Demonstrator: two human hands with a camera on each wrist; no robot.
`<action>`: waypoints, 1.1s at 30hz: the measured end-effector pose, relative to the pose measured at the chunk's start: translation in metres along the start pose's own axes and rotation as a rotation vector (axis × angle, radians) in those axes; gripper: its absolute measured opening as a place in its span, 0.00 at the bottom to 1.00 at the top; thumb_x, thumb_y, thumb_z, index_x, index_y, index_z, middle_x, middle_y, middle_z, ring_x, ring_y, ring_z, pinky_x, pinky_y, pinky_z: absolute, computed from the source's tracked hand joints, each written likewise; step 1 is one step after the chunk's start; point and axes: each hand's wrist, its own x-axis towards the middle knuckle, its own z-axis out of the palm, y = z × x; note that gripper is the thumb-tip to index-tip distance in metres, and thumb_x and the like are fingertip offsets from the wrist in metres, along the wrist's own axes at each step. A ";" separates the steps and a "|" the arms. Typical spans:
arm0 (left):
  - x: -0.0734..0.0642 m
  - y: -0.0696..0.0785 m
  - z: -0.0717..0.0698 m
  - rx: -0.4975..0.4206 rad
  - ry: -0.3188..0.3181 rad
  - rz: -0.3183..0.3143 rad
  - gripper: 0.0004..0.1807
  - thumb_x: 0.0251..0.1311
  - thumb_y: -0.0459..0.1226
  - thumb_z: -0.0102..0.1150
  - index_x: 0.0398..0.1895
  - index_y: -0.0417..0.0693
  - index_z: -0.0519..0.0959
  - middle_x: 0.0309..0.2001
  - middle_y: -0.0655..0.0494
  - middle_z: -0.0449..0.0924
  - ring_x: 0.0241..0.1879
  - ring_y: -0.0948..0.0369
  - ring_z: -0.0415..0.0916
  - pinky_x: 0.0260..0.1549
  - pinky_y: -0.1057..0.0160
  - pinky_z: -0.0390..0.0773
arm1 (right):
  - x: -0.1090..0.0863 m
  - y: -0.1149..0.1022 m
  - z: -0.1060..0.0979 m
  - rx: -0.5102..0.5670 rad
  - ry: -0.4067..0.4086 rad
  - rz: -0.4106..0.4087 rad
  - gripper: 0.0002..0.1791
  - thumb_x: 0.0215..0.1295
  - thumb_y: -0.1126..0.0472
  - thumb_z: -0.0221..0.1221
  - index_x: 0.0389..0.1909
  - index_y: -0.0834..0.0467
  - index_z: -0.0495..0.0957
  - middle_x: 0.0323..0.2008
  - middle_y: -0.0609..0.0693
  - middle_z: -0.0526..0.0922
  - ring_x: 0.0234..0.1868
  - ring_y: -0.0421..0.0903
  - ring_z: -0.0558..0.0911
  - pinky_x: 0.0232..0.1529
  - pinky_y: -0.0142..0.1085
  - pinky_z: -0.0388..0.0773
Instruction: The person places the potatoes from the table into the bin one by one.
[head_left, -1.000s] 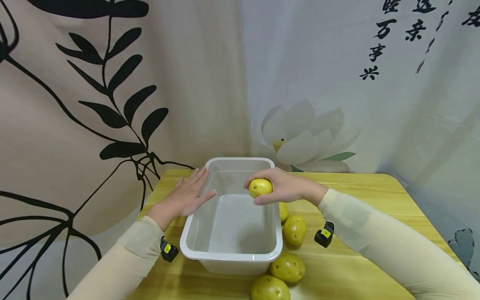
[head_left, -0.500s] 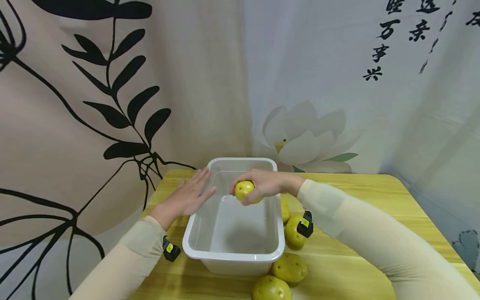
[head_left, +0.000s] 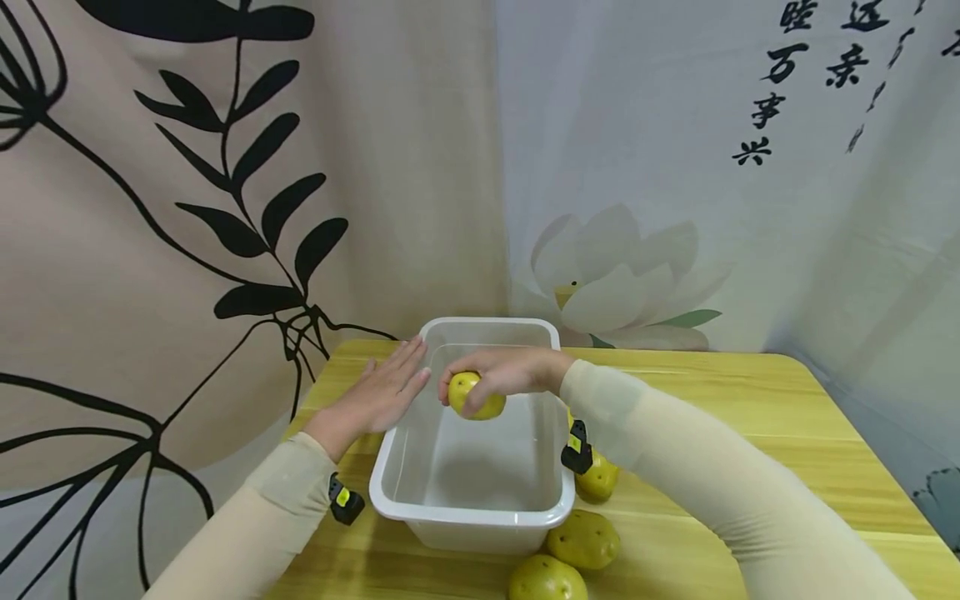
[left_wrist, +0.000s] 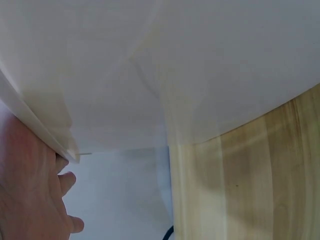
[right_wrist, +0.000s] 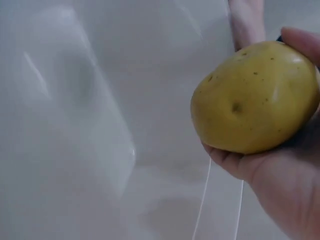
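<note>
My right hand (head_left: 513, 371) grips a yellow potato (right_wrist: 255, 100) between thumb and fingers, held over the inside of a white plastic tub (head_left: 476, 517). Small dark eyes dot the potato's skin in the right wrist view. With fingers straight, my left hand (head_left: 375, 396) rests on the tub's left rim. The left wrist view shows that hand's edge beside the rim and the tub's pale outer wall (left_wrist: 110, 100). No potato shows on the visible part of the tub's floor.
Along the tub's right side on the wooden table (head_left: 675, 533) lie several more potatoes, including one near the front (head_left: 583, 539) and one at the bottom edge of view (head_left: 547, 581). My right forearm partly covers others. A printed curtain (head_left: 420, 167) hangs behind the table.
My right hand has carried the potato leftward, from near the tub's right rim to over its left half. My left hand has stayed on the left rim.
</note>
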 end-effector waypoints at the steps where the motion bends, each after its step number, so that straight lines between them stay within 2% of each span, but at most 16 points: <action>1: 0.000 -0.001 0.000 -0.003 0.002 0.001 0.38 0.72 0.61 0.16 0.78 0.51 0.41 0.77 0.54 0.33 0.75 0.52 0.30 0.65 0.33 0.35 | 0.002 -0.001 0.000 0.015 -0.010 -0.001 0.20 0.55 0.54 0.60 0.51 0.48 0.77 0.44 0.49 0.77 0.42 0.47 0.77 0.40 0.40 0.77; 5: -0.002 -0.001 0.000 -0.020 0.009 -0.001 0.36 0.73 0.59 0.18 0.78 0.52 0.41 0.77 0.56 0.32 0.75 0.53 0.30 0.65 0.33 0.35 | 0.012 0.001 0.002 0.112 -0.055 0.002 0.21 0.57 0.57 0.61 0.53 0.50 0.76 0.48 0.49 0.76 0.46 0.47 0.76 0.44 0.40 0.78; 10: -0.002 -0.002 0.002 -0.026 0.008 -0.009 0.37 0.72 0.60 0.15 0.78 0.53 0.40 0.77 0.58 0.31 0.75 0.55 0.29 0.65 0.33 0.34 | 0.025 0.011 0.010 0.281 -0.138 -0.009 0.24 0.60 0.61 0.64 0.57 0.59 0.73 0.50 0.52 0.75 0.48 0.47 0.75 0.47 0.39 0.77; 16: 0.000 -0.002 0.006 -0.031 0.011 -0.003 0.38 0.70 0.62 0.13 0.78 0.55 0.39 0.77 0.63 0.30 0.75 0.57 0.29 0.65 0.33 0.35 | 0.036 0.021 0.024 0.383 -0.201 -0.006 0.26 0.58 0.66 0.66 0.59 0.62 0.72 0.50 0.53 0.74 0.47 0.46 0.75 0.49 0.38 0.77; 25: 0.001 0.001 0.003 -0.031 0.013 0.009 0.37 0.71 0.61 0.15 0.78 0.54 0.39 0.76 0.62 0.30 0.75 0.58 0.29 0.66 0.34 0.35 | 0.043 0.030 0.035 0.390 -0.272 0.038 0.27 0.59 0.70 0.64 0.61 0.65 0.70 0.53 0.57 0.74 0.47 0.44 0.76 0.50 0.36 0.76; 28: 0.001 0.001 0.002 -0.028 0.019 0.010 0.37 0.72 0.61 0.15 0.78 0.54 0.40 0.77 0.59 0.32 0.75 0.57 0.30 0.66 0.34 0.36 | 0.046 0.031 0.038 0.371 -0.296 0.057 0.27 0.59 0.70 0.64 0.61 0.64 0.70 0.51 0.55 0.76 0.46 0.43 0.76 0.50 0.35 0.76; 30: 0.000 0.001 0.002 -0.030 0.018 0.002 0.37 0.72 0.61 0.15 0.78 0.54 0.40 0.77 0.57 0.33 0.75 0.57 0.30 0.66 0.35 0.36 | 0.048 0.032 0.040 0.347 -0.306 0.080 0.27 0.59 0.69 0.65 0.60 0.62 0.72 0.48 0.50 0.77 0.46 0.43 0.76 0.49 0.34 0.76; 33: -0.002 -0.001 0.002 -0.025 0.015 -0.007 0.37 0.72 0.61 0.15 0.78 0.53 0.40 0.77 0.58 0.32 0.75 0.56 0.30 0.66 0.34 0.36 | 0.052 0.034 0.044 0.331 -0.326 0.113 0.25 0.58 0.69 0.65 0.58 0.60 0.74 0.49 0.50 0.77 0.47 0.43 0.76 0.49 0.34 0.76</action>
